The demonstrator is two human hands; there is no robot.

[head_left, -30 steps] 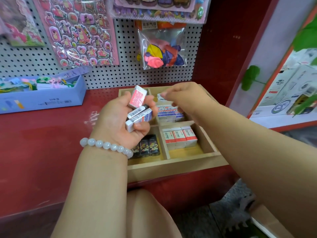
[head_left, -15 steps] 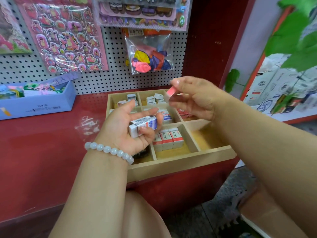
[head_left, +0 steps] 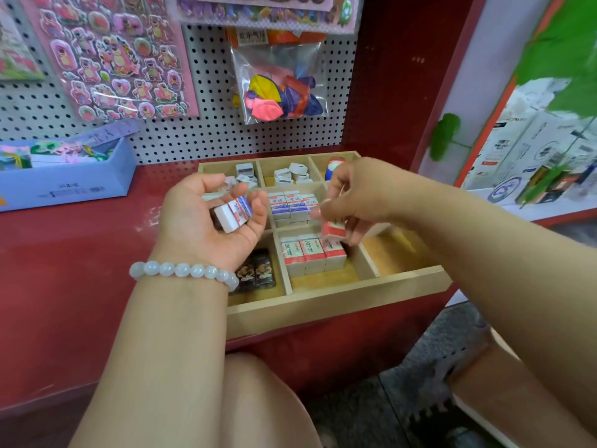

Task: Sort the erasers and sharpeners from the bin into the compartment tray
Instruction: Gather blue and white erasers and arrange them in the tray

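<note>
Over wooden tray (head_left: 339, 305), right grip (head_left: 358, 195) pinching red eraser (head_left: 334, 228), left grip (head_left: 206, 218) cupping erasers (head_left: 234, 213).

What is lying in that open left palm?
The left hand cradles a white eraser with a blue-and-red sleeve. A dark item peeks out beneath it; most of it is covered, so I cannot tell what it is.

your arms: bare to the frame edge, no sleeves | your left wrist: bracelet (head_left: 184, 272) of round, pale, milky-white beads, single strand | your right wrist: nothing worn | your knee: bare
</note>
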